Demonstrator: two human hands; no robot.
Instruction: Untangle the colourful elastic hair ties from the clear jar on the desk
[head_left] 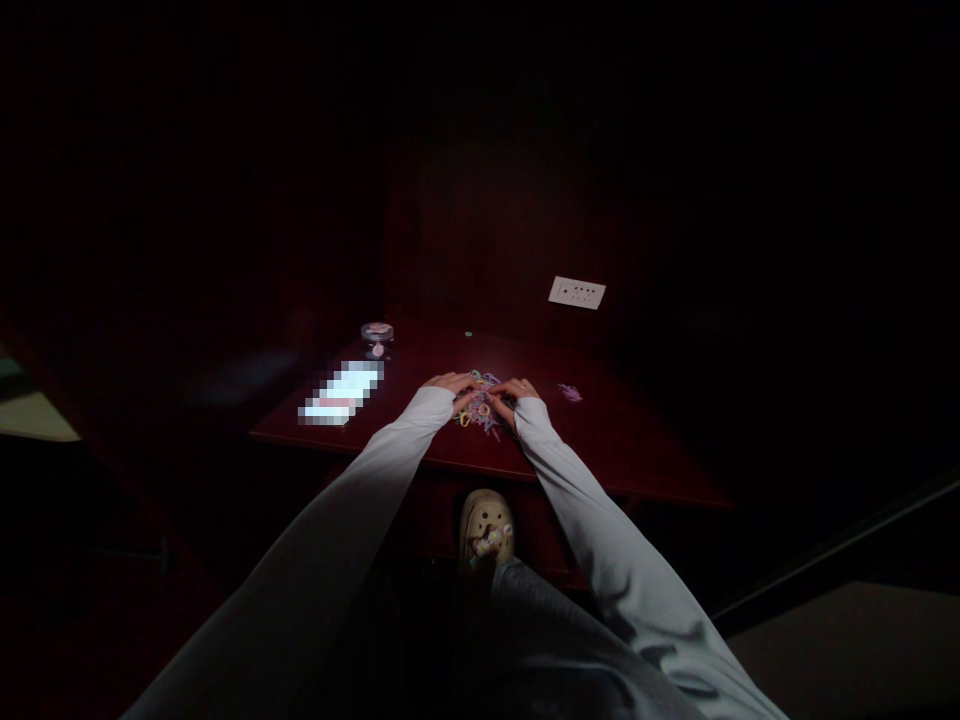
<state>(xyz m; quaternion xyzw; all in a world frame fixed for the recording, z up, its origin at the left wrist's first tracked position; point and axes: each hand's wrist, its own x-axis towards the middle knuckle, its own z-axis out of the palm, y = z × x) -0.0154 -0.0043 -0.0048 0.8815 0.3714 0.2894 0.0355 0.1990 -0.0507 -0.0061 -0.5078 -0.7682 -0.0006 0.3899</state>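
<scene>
A heap of small pastel rings and clips lies on a dark red table in a very dim room. My left hand rests on the heap's left side, fingers curled into the pieces. My right hand is on the heap's right side, fingertips touching the pieces. Whether either hand grips a single piece is too small and dark to tell. Both arms wear long white sleeves.
A small purple cluster lies apart to the right. A small clear jar stands at the back left, beside a bright blurred rectangle. A white socket plate sits on the back panel. A pale clog shows under the table.
</scene>
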